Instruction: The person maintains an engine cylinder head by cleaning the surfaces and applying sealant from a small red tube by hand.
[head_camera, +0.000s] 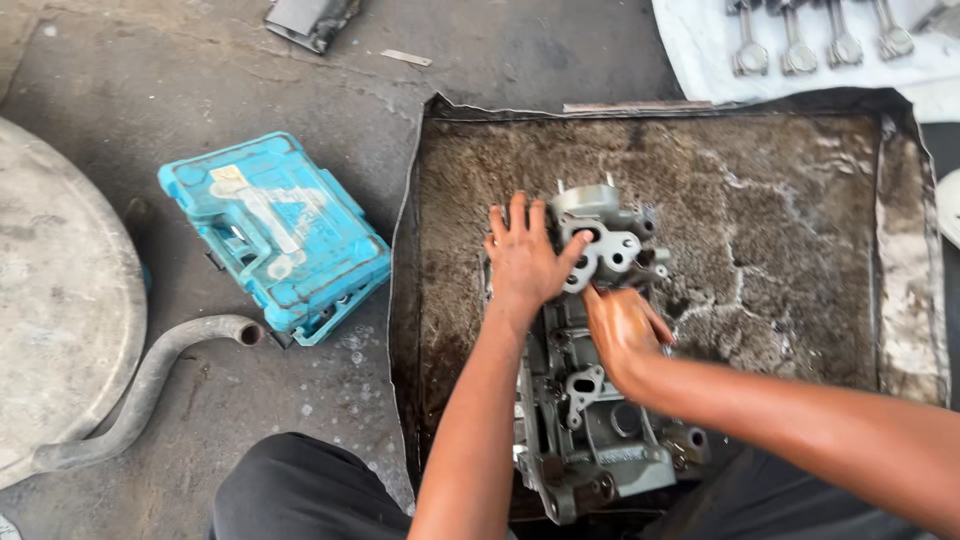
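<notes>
Grey cast metal, oily and dull, makes up the engine part (585, 400) under both hands: a long, blocky casting with round ports, bolt holes and bracket-like lugs, its far end carrying a paler flange with several openings and two thin studs standing up. It lies lengthwise in a shallow, rust-brown metal tray (800, 230), in the tray's near-left part, running from just beyond the fingers back toward the person's knees.

The left hand (525, 260) lies spread flat on the far end of the casting, fingers splayed and open, the thumb touching the pale flange; it presses rather than grips. The right hand (622, 328) sits just beside it, lower on the casting, fingers curled down against the metal. It seems to pinch something small, but blur and its own fingers hide the contact, so I cannot tell whether it holds anything.

To the right of the hands the tray floor is stained and cracked-looking, running to a raised, crumpled rim. The tray's left rim stands close beside the left forearm. Left of that rim, on the concrete floor, lie a turquoise plastic tool case (275, 235) and, nearer, a bent grey hose (150, 385). Beyond the tray's far right corner, connecting rods (800, 50) rest on a white sheet.
</notes>
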